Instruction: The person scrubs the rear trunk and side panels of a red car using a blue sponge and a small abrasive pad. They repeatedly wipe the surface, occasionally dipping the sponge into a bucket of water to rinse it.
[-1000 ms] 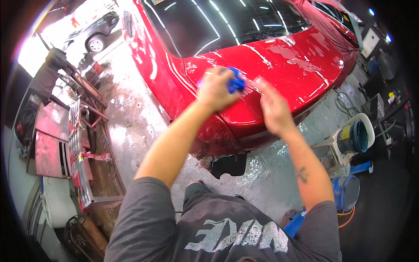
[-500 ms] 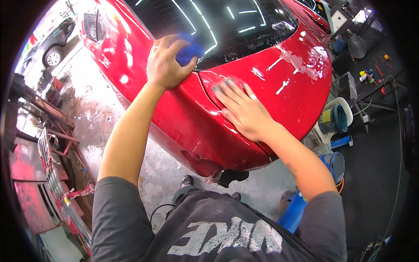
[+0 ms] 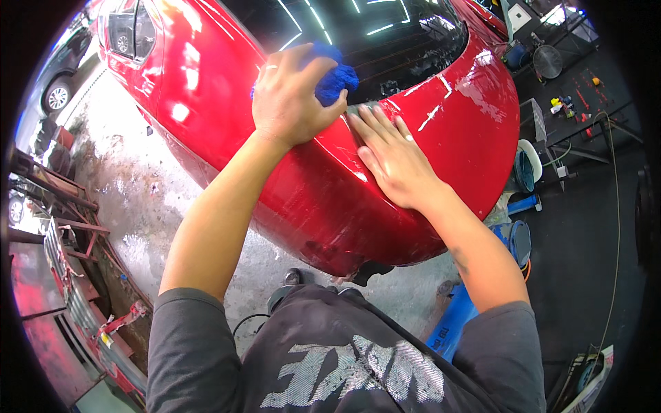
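left hand (image 3: 292, 93) grips blue cloth (image 3: 336, 74) | right hand (image 3: 392, 158) open, flat on red car (image 3: 447, 131) (wet)

The person wears a dark grey short-sleeved T-shirt (image 3: 330, 358) with a pale, speckled print across the chest. Both forearms are bare. A thin ring (image 3: 271, 67) sits on a finger of the left hand (image 3: 292, 96).

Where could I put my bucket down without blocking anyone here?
Bare wet floor lies between the red car and the metal racks at left. The right side is crowded: white bucket, blue containers, cables. Left hand grips a blue cloth; right hand lies flat on the car.
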A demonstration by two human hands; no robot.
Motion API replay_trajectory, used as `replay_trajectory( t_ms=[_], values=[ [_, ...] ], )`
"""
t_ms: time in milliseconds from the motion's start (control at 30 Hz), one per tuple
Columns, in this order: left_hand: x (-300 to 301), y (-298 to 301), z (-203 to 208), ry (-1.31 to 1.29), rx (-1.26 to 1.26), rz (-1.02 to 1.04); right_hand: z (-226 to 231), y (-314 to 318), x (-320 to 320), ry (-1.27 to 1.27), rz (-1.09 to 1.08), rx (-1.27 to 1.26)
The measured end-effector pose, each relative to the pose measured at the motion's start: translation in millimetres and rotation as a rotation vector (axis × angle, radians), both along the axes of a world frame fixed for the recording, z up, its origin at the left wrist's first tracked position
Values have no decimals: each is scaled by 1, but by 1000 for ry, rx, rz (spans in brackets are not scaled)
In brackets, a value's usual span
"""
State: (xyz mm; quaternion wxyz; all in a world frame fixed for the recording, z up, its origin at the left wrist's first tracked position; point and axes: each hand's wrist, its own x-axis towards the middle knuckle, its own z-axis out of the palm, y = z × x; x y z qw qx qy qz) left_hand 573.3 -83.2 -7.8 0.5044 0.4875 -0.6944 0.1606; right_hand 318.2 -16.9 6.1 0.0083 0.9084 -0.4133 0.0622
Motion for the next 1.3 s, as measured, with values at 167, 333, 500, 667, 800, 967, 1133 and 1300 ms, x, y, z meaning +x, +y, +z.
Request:
replay_trajectory(
  t_ms=[167,333,500,667,800,967,1133,1300],
  values=[
    [7,5,5,-15,12,29,1,57,-41,124,22,49],
    [-12,6,2,7,18,-7,2,-4,0,-17,-11,-14],
    [-2,13,11,-70,45,43,-4,55,-43,-13,-3,56],
    [-31,3,16,-83,32,-85,4,-15,-18,-193,-181,-54],
    [-25,12,32,-414,111,-434,19,8,-41,-431,-373,-15],
    [-111,-24,39,-548,189,-932,-3,57,-90,-686,-664,-90],
    [-218,-126,44,-535,276,-797,-8,47,-38,-871,-871,-207],
    [-206,-172,97,-258,151,-921,-14,45,31,-436,-775,-169]
  ],
)
